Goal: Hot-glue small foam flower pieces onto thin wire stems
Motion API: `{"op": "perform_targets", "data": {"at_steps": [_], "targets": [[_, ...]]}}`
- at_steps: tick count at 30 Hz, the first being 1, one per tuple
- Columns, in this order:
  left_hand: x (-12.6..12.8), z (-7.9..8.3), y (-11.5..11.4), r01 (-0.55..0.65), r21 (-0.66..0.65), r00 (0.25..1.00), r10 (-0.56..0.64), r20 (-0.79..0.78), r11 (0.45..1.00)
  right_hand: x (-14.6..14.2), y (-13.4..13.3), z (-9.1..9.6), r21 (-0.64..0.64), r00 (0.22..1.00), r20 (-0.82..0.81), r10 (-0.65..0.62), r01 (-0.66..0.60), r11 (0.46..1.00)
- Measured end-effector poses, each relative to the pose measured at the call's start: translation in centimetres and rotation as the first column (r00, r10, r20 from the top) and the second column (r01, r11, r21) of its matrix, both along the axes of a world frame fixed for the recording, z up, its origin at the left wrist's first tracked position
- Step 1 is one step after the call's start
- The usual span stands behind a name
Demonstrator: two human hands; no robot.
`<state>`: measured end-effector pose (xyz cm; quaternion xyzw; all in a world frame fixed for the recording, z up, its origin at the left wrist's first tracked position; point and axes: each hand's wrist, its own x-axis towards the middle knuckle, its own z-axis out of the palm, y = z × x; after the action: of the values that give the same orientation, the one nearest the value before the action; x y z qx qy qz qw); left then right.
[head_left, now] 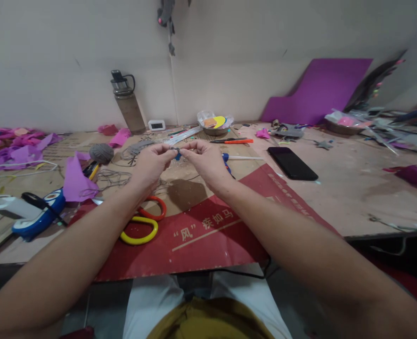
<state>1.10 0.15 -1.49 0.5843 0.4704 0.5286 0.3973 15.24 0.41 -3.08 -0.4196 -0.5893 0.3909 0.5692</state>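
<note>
- Red card sheet [208,235] lies at the bench's near edge and is the landmark for everything below.
- Left hand [151,162] and right hand [204,160] are raised over the sheet's far edge, fingertips closed in a shared pinch.
- Black phone [292,163] lies just right of the sheet.
- Scissors [144,226] rest on the sheet's left part, untouched.
- Small blue piece [177,154] sits in the pinch. Judged mid-work, with nothing finished in view.

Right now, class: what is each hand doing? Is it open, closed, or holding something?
Left hand: closed, fingertips pinching a small blue piece.
Right hand: closed, pinching the same small blue piece from the other side.
</note>
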Motion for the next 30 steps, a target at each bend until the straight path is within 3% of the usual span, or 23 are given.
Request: {"op": "perform_targets", "data": {"at_steps": [7,14,20,25,30], "targets": [[0.5,-0.1,-0.5,0.020,-0.039,0.993,-0.015,0.120,0.999,-0.6,-0.4,0.0,-0.112,0.994,-0.108,-0.001,-0.011,0.994],[0.4,-0.3,-0.2,0.088,-0.073,0.983,-0.076,0.165,0.993,-0.5,-0.3,0.0,-0.061,0.994,-0.107,-0.025,0.018,0.998],[0.2,0.0,-0.1,0.156,-0.164,0.966,-0.116,0.232,0.974,-0.2,-0.3,0.2,-0.103,0.995,-0.084,-0.044,0.035,0.994],[-0.3,0.5,-0.1,0.168,-0.227,0.982,-0.143,0.123,0.959,0.1,0.2,0.0,-0.019,0.999,0.005,-0.047,0.047,0.999],[-0.5,0.7,0.0,0.042,-0.165,0.995,-0.056,-0.081,0.985,0.3,-0.1,0.2,0.034,0.984,0.162,-0.074,0.069,0.997]]}}
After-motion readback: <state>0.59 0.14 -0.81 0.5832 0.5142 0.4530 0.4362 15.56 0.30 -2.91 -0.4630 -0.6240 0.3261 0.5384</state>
